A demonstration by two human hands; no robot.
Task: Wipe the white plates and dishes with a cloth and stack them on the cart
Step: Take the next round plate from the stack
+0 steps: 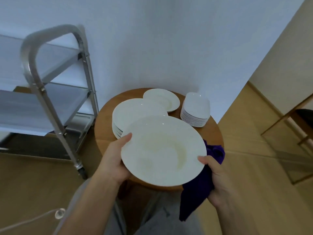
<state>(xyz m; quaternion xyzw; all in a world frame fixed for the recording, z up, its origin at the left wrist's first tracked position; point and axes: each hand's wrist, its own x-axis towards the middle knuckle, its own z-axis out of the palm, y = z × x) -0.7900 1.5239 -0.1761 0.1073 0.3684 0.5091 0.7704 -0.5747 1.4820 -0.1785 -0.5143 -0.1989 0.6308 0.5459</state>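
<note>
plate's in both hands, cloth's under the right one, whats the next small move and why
Probably bring the purple cloth up over the held plate and wipe its centre: a yellowish smear shows there, the left hand already steadies the rim, and the right hand grips cloth and plate edge together.

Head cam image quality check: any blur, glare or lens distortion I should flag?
Head view: motion blur smears the cart frame and shelves at left; the held plate and both hands, left hand and right hand, are soft-edged. Small specular glints on the plate rim and the square dish stack. Wide-angle distortion tilts the wall edges. Flat, cool light; the purple cloth is nearly black.
</note>
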